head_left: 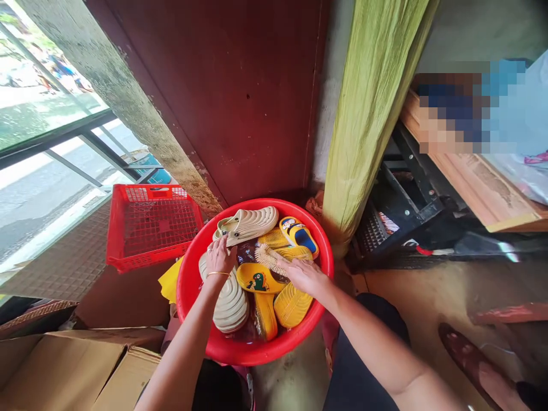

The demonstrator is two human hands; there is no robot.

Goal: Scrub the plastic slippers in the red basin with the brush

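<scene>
In a red basin (pixel 327 268) lie several shoes in dark water. My left hand (pixel 220 257) is closed on the strap end of a cream clog (pixel 257 221) at the basin's far side. My right hand (pixel 303 274) is closed on a scrub brush (pixel 270 257) with pale bristles, over the middle of the basin. Just below the brush sits a yellow slide sandal (pixel 259 279) with a green cartoon figure. A second cream clog (pixel 231 305) lies under my left wrist. A yellow and blue sandal (pixel 299 235) leans on the right rim, and a ribbed yellow sole (pixel 293 305) faces up nearby.
Left of the basin stands a red plastic crate (pixel 154 225), with open cardboard boxes (pixel 64 365) nearer me. A dark red door panel (pixel 240 103) and a greenish-yellow curtain (pixel 368 114) stand behind. At right are a wooden bench (pixel 483 182) and a person's shoe (pixel 466 348).
</scene>
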